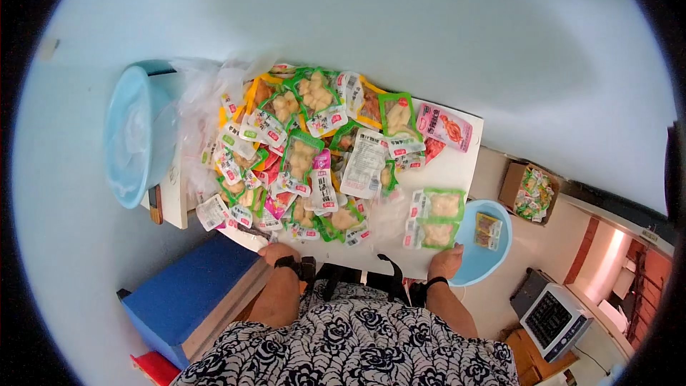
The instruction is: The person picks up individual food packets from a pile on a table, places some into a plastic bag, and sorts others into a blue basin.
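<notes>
A heap of sealed snack pouches (pixel 300 158) with green, yellow and pink borders covers much of the white table (pixel 455 166) before me. My left hand (pixel 280 253) rests at the table's front edge, just below the heap, its fingers partly hidden. At the front right corner is my right hand (pixel 446 264), close under two joined green-edged pouches (pixel 437 220) that lie side by side. Whether either hand grips the table edge or anything else does not show. A pink pouch (pixel 445 126) lies at the table's far right.
Clear plastic bags (pixel 201 134) bunch at the heap's left, beside a blue basin (pixel 131 139) tipped on its side. Another blue basin (pixel 466 273) right of the table holds yellow pouches (pixel 487 231). Farther right stand a carton (pixel 509 187) of pouches and a boxy appliance (pixel 554 319).
</notes>
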Demonstrator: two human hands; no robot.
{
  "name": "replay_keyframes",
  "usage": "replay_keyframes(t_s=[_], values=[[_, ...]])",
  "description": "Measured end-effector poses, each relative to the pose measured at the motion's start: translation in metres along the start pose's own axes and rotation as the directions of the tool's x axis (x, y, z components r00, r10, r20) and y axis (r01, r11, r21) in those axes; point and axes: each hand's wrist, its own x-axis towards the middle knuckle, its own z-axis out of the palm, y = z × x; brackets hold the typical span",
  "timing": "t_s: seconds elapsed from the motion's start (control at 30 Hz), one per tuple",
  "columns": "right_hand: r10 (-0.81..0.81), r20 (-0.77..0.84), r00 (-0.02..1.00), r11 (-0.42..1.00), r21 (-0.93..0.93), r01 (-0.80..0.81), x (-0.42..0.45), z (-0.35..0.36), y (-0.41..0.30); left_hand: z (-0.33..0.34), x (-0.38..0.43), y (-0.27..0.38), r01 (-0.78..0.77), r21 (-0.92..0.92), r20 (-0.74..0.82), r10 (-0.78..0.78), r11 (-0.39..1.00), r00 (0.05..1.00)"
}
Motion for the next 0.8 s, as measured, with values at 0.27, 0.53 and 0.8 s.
replay_keyframes(t_s=[0.27,0.53,0.8], values=[[0.063,0.002,0.998,0.998,0.013,-0.063,-0.001,-0.004,-0.010,0.010,0.013,-0.010,0.039,-0.031,0.012,-0.039,0.999,0.999],[0.064,-0.002,0.998,0.998,-0.016,-0.064,-0.002,-0.004,-0.011,0.037,0.043,-0.015,0.102,-0.231,0.001,-0.104,0.968,0.995],[0.017,0.007,1.000,1.000,0.013,-0.017,-0.002,-0.002,-0.005,0.043,0.048,-0.019,0.086,-0.281,-0.002,-0.091,0.956,0.996]])
